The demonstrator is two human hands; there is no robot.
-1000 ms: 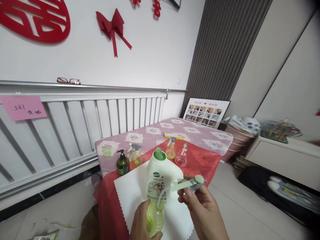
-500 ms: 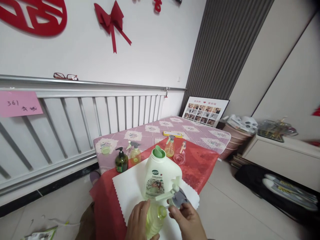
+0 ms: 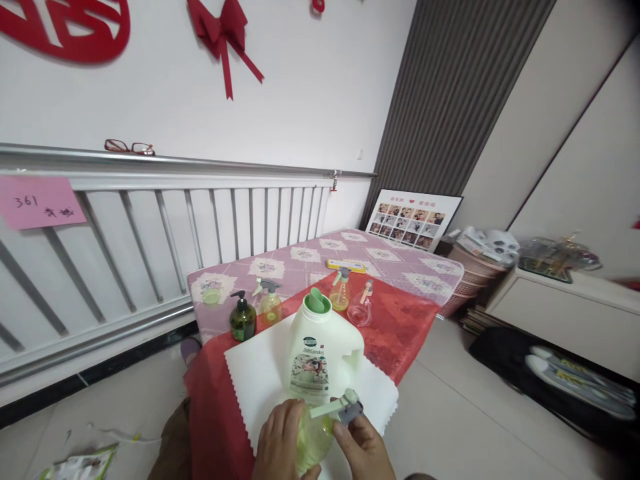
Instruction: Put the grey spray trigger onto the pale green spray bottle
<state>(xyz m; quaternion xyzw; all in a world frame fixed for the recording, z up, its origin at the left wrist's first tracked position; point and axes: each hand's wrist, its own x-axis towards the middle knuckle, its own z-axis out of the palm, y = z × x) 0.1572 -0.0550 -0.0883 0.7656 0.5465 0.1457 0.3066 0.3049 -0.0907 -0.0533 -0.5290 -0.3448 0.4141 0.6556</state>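
Observation:
My left hand [image 3: 281, 437] is wrapped round a yellow-green see-through spray bottle [image 3: 313, 441], which leans over the white mat [image 3: 250, 373]. At the bottle's mouth, the fingers of my right hand [image 3: 361, 445] are closed on a grey and pale green spray head [image 3: 345, 408]. Its pale green trigger points left. Whether the head is seated on the neck is hidden by my fingers. Right behind stands a large cream detergent jug [image 3: 320, 350], uncapped, with a green spout [image 3: 317, 301] in its opening.
Behind the jug stand a dark green pump bottle [image 3: 243, 319], a yellow spray bottle [image 3: 271, 307], another yellow one [image 3: 340, 293] and a pink spray bottle [image 3: 360, 310]. A green lid [image 3: 211, 296] and a yellow box [image 3: 346, 266] lie on the flowered tablecloth [image 3: 305, 255].
My right hand has brought the spray head left onto the bottle's mouth, and its grey part has turned. The bottle stays in my left hand.

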